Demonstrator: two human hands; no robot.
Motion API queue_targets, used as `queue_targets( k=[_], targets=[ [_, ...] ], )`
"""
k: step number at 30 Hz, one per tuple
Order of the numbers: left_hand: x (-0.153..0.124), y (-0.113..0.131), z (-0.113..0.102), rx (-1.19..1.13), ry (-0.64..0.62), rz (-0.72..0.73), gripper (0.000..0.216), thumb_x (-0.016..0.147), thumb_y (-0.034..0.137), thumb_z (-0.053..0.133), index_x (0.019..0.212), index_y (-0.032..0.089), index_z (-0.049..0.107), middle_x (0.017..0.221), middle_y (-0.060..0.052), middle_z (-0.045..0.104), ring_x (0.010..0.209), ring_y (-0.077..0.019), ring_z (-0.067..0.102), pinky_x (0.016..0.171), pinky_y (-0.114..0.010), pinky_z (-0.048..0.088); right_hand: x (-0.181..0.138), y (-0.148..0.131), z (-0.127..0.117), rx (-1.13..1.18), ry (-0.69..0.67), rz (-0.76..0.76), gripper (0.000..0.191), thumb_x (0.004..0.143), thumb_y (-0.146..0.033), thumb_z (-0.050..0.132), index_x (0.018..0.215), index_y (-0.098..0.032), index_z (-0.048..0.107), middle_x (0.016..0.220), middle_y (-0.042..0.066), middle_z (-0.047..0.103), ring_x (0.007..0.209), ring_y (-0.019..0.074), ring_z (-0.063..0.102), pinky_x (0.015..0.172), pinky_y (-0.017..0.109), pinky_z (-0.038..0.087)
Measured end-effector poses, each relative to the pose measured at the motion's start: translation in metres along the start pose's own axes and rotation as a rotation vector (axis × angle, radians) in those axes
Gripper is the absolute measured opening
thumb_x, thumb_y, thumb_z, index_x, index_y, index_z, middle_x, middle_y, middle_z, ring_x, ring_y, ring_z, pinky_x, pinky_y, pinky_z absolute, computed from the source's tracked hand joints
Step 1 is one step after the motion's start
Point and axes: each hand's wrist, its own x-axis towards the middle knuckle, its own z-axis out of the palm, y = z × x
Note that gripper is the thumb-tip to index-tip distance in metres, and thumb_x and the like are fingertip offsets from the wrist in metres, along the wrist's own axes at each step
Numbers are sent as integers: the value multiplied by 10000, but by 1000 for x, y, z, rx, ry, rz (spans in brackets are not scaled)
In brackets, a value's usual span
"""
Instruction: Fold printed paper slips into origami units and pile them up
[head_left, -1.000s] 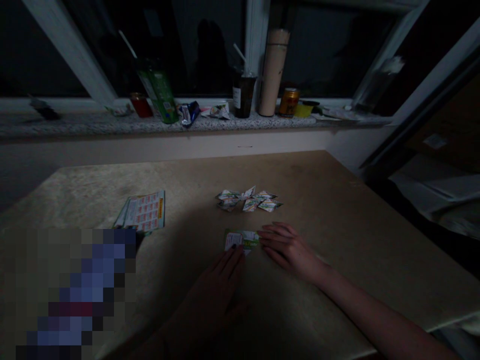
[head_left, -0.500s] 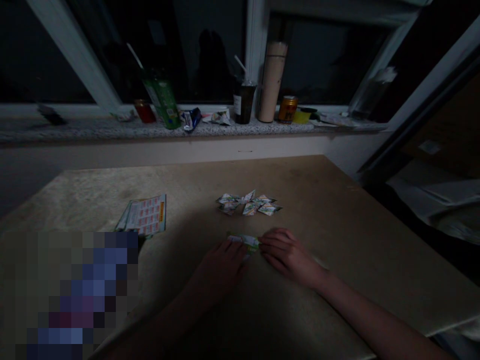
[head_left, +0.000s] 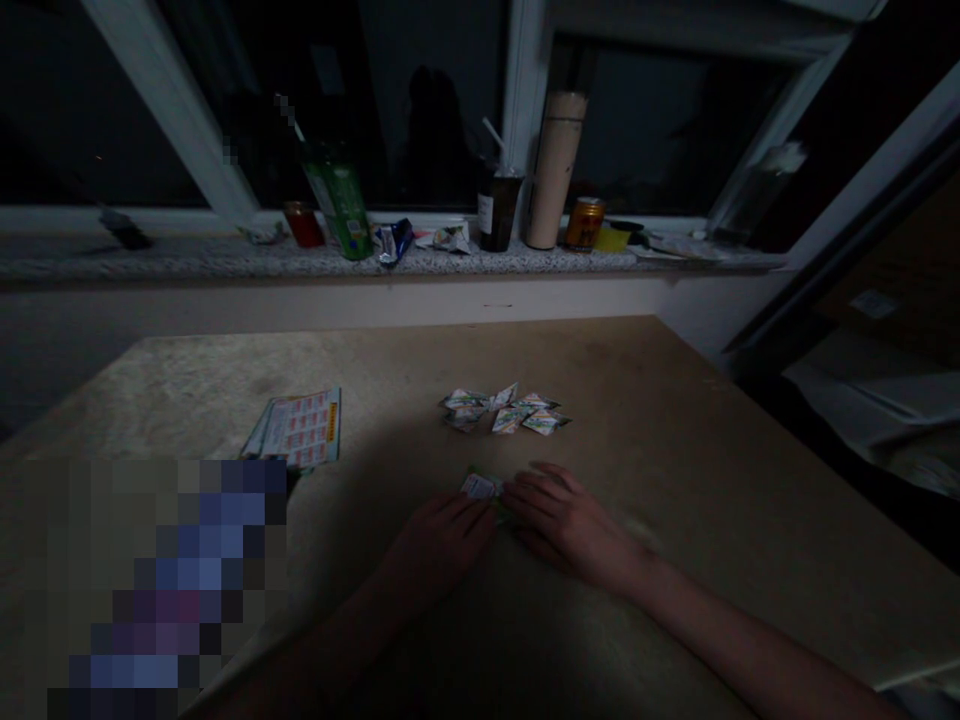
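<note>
A small piece of printed paper (head_left: 480, 486), white and green and seemingly folded, lies on the table under both hands. My left hand (head_left: 442, 535) presses its lower left part, fingers close together and bent over it. From the right, my right hand (head_left: 559, 515) covers the paper's right end, its fingertips gripping there and almost touching the left hand. The thumbs and most of the paper's near side are hidden in the dark. Just beyond the hands lie several folded paper pieces (head_left: 506, 410) with pointed ends, grouped together.
Flat printed sheets (head_left: 300, 428) lie on the table (head_left: 637, 400) at the left, by a blurred-out area. Along the window sill (head_left: 435, 262) stand a green bottle (head_left: 349, 215), a dark cup with a straw (head_left: 499, 212), a tall tumbler (head_left: 556, 170) and a gold can (head_left: 585, 224).
My right hand has moved left over the paper and covers more of it, closer to my left hand. The whole view has shifted slightly.
</note>
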Motion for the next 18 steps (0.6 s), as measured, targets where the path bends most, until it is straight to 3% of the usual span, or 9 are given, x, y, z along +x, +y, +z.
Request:
queue_targets(
  k=[6, 12, 18],
  targets=[
    [2, -2, -5, -51, 154, -24, 236, 920, 144, 389, 1029, 185, 595, 1012, -44, 681, 929, -180, 624, 912, -369, 422, 9, 4, 3, -49, 105, -51, 197, 914, -213, 434, 996, -197, 611, 920, 43, 680, 900, 175, 577, 926, 375, 370],
    [1, -3, -6, -237, 359, -169, 210, 887, 243, 459, 1063, 209, 568, 989, -25, 679, 895, -164, 629, 879, -344, 457, 7, 9, -1, 133, 239, 5, 174, 894, -243, 488, 999, -180, 611, 825, 46, 676, 799, 169, 582, 803, 342, 409],
    [-1, -4, 1, -316, 499, -313, 190, 879, 235, 477, 1065, 221, 514, 1255, -59, 492, 1130, -204, 499, 933, -370, 453, 5, 7, -4, 402, 327, 206, 151, 881, -275, 512, 849, -187, 630, 710, 29, 633, 685, 157, 562, 688, 307, 408]
  ],
)
